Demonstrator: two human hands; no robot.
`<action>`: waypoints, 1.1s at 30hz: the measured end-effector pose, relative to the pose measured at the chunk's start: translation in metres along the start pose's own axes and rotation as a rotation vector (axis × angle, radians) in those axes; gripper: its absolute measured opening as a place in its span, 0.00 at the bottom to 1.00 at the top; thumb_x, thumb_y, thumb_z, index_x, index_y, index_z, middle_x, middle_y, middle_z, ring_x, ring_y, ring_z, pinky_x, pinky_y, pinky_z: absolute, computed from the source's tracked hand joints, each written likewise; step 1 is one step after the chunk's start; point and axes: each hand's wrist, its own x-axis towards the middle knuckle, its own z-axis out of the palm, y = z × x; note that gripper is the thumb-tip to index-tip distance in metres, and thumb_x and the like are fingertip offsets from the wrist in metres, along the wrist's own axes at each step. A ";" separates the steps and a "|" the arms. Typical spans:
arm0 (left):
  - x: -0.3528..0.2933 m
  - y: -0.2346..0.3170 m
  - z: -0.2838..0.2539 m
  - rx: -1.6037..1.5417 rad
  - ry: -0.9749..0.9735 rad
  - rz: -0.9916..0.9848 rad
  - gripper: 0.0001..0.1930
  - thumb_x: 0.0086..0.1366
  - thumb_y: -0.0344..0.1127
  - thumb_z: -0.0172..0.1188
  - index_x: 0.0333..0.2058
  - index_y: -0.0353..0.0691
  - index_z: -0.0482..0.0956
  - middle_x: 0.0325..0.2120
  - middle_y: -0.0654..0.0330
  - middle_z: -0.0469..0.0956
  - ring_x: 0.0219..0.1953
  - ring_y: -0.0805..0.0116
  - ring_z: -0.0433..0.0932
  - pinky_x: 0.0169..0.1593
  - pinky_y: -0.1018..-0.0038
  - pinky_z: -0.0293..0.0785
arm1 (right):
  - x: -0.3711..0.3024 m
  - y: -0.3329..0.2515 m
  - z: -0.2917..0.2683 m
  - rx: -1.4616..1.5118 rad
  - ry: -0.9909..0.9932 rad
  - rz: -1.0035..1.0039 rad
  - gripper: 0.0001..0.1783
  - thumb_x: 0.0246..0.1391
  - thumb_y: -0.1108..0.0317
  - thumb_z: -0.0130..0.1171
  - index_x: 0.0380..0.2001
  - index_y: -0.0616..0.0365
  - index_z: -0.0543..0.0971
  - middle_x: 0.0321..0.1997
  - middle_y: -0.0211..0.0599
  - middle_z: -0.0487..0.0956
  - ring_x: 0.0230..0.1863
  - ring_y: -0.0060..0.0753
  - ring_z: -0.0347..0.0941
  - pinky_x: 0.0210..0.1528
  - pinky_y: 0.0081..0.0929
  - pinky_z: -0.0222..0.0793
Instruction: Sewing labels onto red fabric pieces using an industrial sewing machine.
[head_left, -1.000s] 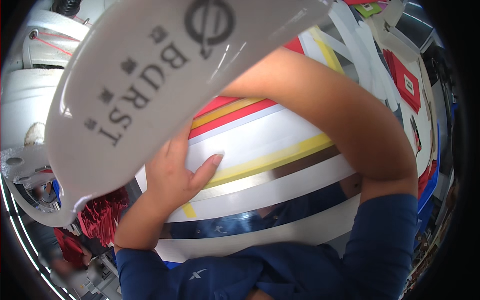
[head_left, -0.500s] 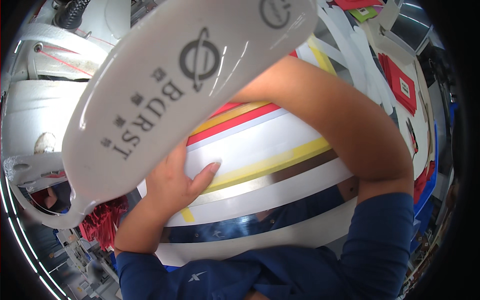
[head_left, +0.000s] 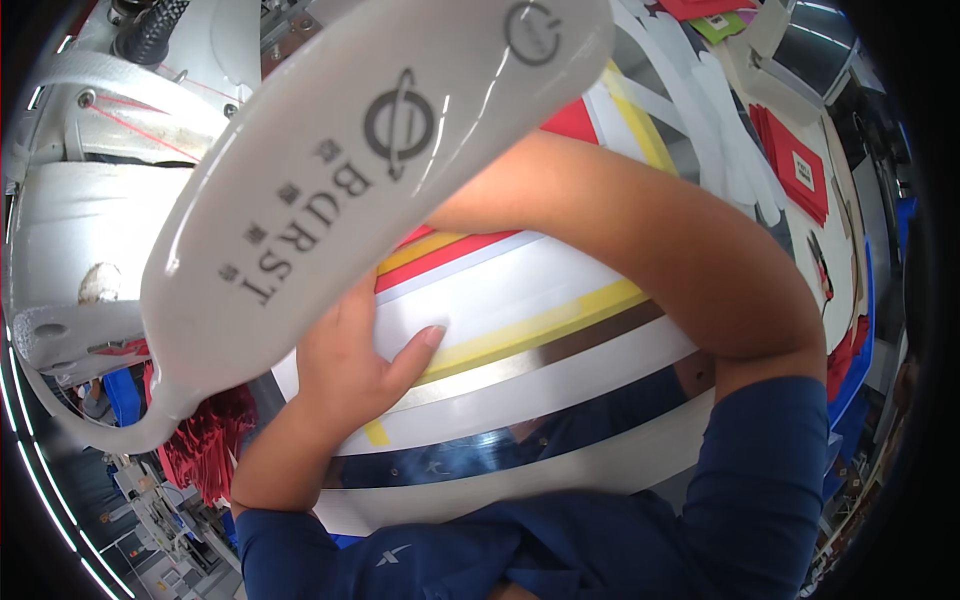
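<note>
My left hand (head_left: 345, 355) lies flat on the white work surface, its thumb stretched out to the right and its fingertips hidden behind a glossy white lamp-like housing (head_left: 330, 190). Beside the thumb are white, red and yellow strips, among them a red strip (head_left: 445, 262) and a yellow band (head_left: 540, 327). From the right my right forearm (head_left: 600, 200) reaches across the surface toward the far left. The housing covers my right hand, so its fingers and anything in them cannot be seen. Part of a red piece (head_left: 572, 122) shows beyond that forearm.
A white sewing machine (head_left: 100, 225) with red thread stands at the left. Below it hangs bunched red fabric (head_left: 210, 445). On the right lie stacked red pieces (head_left: 790, 165), dark snips (head_left: 820, 265) and white strips (head_left: 715, 130).
My right forearm has shifted left and slightly toward me, and more of the red piece beyond it shows. My left hand stays nearly in place. The view of the surroundings has shifted slightly.
</note>
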 end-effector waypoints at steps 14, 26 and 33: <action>0.002 0.000 -0.007 0.010 -0.072 0.060 0.50 0.54 0.51 0.77 0.67 0.21 0.71 0.34 0.49 0.75 0.36 0.50 0.75 0.46 0.58 0.71 | 0.000 -0.007 0.004 0.000 -0.037 0.050 0.18 0.61 0.67 0.61 0.52 0.50 0.90 0.62 0.34 0.82 0.69 0.40 0.73 0.71 0.48 0.64; -0.001 0.003 -0.002 0.103 -0.054 0.047 0.52 0.56 0.55 0.75 0.69 0.20 0.68 0.39 0.45 0.77 0.40 0.46 0.76 0.50 0.56 0.72 | 0.000 0.007 -0.001 -0.184 0.072 -0.065 0.17 0.63 0.65 0.61 0.50 0.39 0.92 0.56 0.28 0.84 0.63 0.36 0.76 0.64 0.40 0.68; -0.001 0.005 -0.002 0.107 -0.065 0.057 0.53 0.57 0.56 0.75 0.69 0.19 0.67 0.40 0.44 0.77 0.41 0.46 0.76 0.51 0.56 0.72 | -0.003 0.005 -0.008 -0.232 0.031 -0.070 0.18 0.63 0.64 0.62 0.53 0.37 0.91 0.56 0.27 0.84 0.63 0.34 0.76 0.63 0.38 0.68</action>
